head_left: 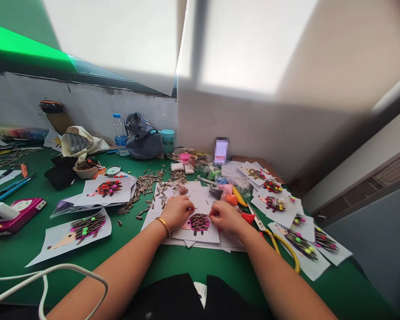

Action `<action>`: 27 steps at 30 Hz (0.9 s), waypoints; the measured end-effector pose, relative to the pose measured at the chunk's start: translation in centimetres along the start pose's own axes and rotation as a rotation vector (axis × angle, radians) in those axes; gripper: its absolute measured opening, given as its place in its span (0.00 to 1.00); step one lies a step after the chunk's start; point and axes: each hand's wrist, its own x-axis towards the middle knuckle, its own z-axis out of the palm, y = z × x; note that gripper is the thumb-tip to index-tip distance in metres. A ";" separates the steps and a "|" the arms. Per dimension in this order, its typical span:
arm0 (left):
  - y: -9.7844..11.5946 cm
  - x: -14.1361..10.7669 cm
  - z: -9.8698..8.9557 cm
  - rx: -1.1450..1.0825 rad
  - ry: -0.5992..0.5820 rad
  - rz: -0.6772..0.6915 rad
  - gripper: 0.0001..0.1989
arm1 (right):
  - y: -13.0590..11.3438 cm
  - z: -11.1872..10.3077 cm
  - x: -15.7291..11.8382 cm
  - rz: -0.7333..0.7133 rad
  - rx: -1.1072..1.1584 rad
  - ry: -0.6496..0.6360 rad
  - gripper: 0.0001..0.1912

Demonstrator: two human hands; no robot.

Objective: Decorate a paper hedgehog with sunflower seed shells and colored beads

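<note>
In front of me a paper hedgehog picture, its pink body covered with sunflower seeds as spines, lies on a stack of white sheets. My left hand rests at its upper left, thumb and fingertips pinched together near the hedgehog's head. At the right edge of the seed-covered body is my right hand, its fingers also drawn together. Whatever is between the fingertips of either hand is too small to make out. Loose sunflower seeds are scattered to the left and behind the sheet.
Yellow-handled scissors lie right of my right hand, beside bags of coloured clay. Finished hedgehog cards spread at the right, with another card at left. A white cable loops over the front left. A water bottle stands behind.
</note>
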 end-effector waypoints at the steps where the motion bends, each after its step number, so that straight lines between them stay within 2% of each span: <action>1: 0.0 0.0 0.0 0.002 -0.001 0.000 0.07 | 0.0 0.0 0.0 -0.003 -0.008 0.000 0.05; 27: 0.1 0.0 -0.1 -0.003 -0.020 -0.007 0.07 | -0.4 0.3 0.1 -0.050 -0.157 -0.055 0.04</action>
